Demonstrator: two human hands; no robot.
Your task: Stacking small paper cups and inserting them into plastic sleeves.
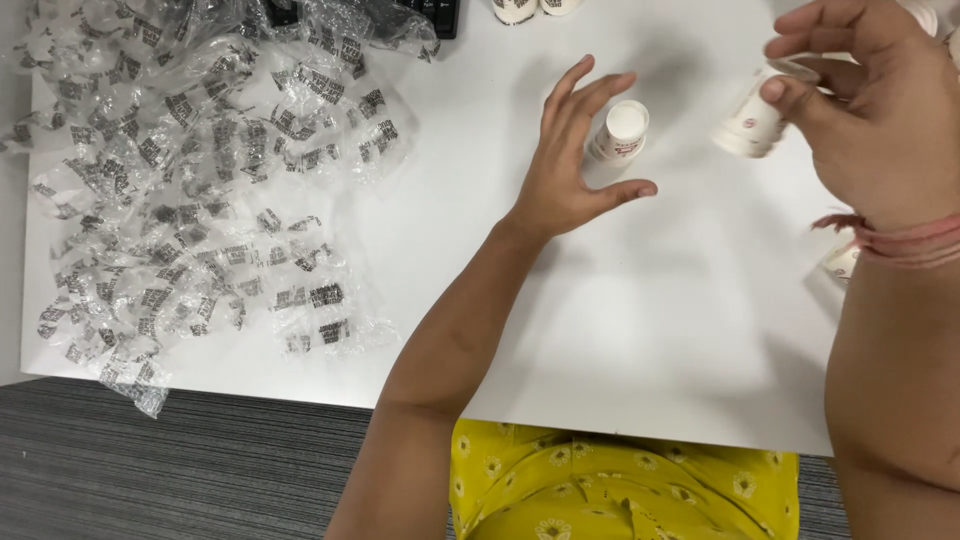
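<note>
A small white bottle with a white cap and a printed label point(620, 132) stands upright on the white table point(620, 330). My left hand point(575, 160) hovers just left of it, fingers spread and curved around it without clear contact. My right hand point(880, 110), at the upper right, grips a second small white bottle point(752, 122), held tilted above the table between thumb and fingers. A pink thread band sits on my right wrist.
A large heap of crumpled clear plastic wrappers with black print point(200, 170) covers the table's left side. More white bottles point(515, 10) stand at the far edge, and another bottle point(842, 262) peeks out by my right wrist. A dark keyboard corner point(440, 15) lies at the top.
</note>
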